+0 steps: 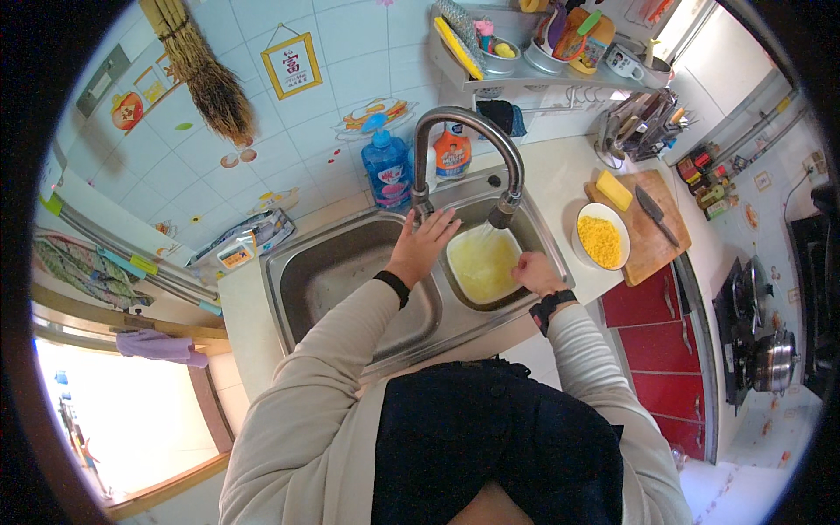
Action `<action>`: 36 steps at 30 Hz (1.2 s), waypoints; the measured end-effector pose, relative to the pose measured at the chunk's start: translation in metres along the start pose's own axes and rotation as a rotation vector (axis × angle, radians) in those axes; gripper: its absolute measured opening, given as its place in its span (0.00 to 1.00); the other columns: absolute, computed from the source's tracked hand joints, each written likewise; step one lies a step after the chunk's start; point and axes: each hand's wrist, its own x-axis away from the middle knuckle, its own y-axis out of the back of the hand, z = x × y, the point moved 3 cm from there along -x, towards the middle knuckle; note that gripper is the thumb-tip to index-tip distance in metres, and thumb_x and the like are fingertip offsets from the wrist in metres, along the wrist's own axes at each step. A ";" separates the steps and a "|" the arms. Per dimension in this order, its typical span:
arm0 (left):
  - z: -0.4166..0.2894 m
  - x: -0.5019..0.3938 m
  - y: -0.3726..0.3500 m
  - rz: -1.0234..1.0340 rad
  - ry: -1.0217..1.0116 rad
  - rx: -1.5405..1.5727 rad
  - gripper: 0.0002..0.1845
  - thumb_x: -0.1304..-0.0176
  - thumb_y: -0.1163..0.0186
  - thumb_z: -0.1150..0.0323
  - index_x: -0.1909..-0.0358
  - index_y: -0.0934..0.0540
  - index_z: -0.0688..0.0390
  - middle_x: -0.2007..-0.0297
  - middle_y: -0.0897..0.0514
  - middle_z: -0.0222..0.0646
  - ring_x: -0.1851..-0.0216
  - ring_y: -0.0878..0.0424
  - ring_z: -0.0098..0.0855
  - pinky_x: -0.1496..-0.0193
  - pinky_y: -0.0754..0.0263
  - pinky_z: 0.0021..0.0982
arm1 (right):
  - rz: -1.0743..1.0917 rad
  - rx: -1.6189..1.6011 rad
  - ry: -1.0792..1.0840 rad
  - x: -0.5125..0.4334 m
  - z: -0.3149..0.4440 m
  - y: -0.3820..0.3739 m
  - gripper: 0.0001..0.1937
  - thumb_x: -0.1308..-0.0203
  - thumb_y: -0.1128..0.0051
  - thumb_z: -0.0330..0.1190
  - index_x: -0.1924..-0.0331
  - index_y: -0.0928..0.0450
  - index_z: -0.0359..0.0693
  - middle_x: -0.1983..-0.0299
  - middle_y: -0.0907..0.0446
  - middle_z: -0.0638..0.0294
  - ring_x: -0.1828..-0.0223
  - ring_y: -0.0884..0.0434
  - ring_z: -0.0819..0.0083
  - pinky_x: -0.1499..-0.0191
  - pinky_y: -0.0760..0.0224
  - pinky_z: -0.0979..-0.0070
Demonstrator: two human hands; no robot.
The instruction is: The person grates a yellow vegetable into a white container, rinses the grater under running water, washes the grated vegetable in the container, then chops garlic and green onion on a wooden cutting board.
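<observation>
Water sprays from the curved metal faucet into a white square basin in the right bowl of the stainless-steel sink. Cloudy yellowish water fills much of the basin. My left hand is beside the faucet's base, palm down with fingers spread; whether it touches the lever is hidden. At the basin's right rim, the curled fingers of my right hand hold the edge. The left sink bowl lies under my left forearm.
Right of the sink, a white bowl of yellow chopped food overlaps a wooden cutting board with a knife and a yellow block. Blue and orange bottles stand behind the sink. A shelf overhangs the back counter.
</observation>
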 end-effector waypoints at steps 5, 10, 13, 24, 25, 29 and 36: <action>-0.001 0.001 -0.004 0.037 0.018 0.007 0.38 0.39 0.48 0.73 0.26 0.46 0.44 0.25 0.50 0.25 0.26 0.48 0.29 0.28 0.54 0.57 | 0.003 -0.036 -0.052 0.004 0.003 0.003 0.12 0.54 0.40 0.36 0.72 0.18 0.34 0.70 0.18 0.44 0.65 0.18 0.49 0.59 0.24 0.61; -0.003 0.002 -0.007 -0.010 0.033 0.020 0.37 0.38 0.49 0.73 0.27 0.46 0.44 0.25 0.50 0.25 0.26 0.47 0.29 0.29 0.54 0.57 | -0.005 -0.056 0.020 0.003 0.004 -0.002 0.12 0.52 0.42 0.37 0.73 0.19 0.35 0.72 0.19 0.44 0.66 0.18 0.48 0.61 0.26 0.59; -0.004 0.003 -0.009 -0.008 0.046 0.024 0.36 0.37 0.50 0.72 0.27 0.46 0.44 0.25 0.49 0.26 0.26 0.47 0.29 0.29 0.54 0.57 | 0.016 -0.046 0.029 0.001 0.001 -0.007 0.12 0.52 0.42 0.37 0.73 0.19 0.35 0.73 0.19 0.44 0.67 0.18 0.48 0.62 0.26 0.59; -0.008 0.002 -0.006 0.035 0.122 -0.015 0.35 0.35 0.51 0.70 0.26 0.47 0.41 0.25 0.49 0.27 0.26 0.48 0.30 0.28 0.56 0.56 | 0.011 -0.045 0.060 -0.003 -0.007 -0.012 0.11 0.54 0.39 0.36 0.74 0.19 0.35 0.67 0.20 0.43 0.60 0.20 0.48 0.54 0.27 0.62; -0.009 0.001 -0.005 0.042 0.128 -0.045 0.35 0.35 0.52 0.69 0.26 0.47 0.41 0.25 0.50 0.27 0.26 0.48 0.30 0.28 0.57 0.55 | 0.006 -0.064 0.073 -0.004 -0.009 -0.013 0.11 0.55 0.38 0.36 0.74 0.19 0.35 0.66 0.20 0.43 0.58 0.21 0.48 0.53 0.27 0.63; -0.009 -0.013 -0.002 0.002 0.197 -0.121 0.36 0.35 0.51 0.68 0.26 0.48 0.39 0.25 0.51 0.29 0.25 0.51 0.33 0.27 0.61 0.54 | -0.031 -0.066 0.130 -0.009 -0.014 -0.015 0.09 0.56 0.36 0.34 0.76 0.19 0.36 0.65 0.21 0.45 0.55 0.22 0.50 0.50 0.28 0.63; -0.010 -0.021 0.011 0.044 0.236 -0.069 0.37 0.38 0.49 0.71 0.26 0.46 0.39 0.25 0.50 0.33 0.26 0.49 0.39 0.29 0.58 0.59 | -0.302 -0.111 0.196 0.009 0.016 0.016 0.05 0.51 0.41 0.30 0.75 0.20 0.37 0.67 0.20 0.51 0.59 0.21 0.51 0.54 0.25 0.63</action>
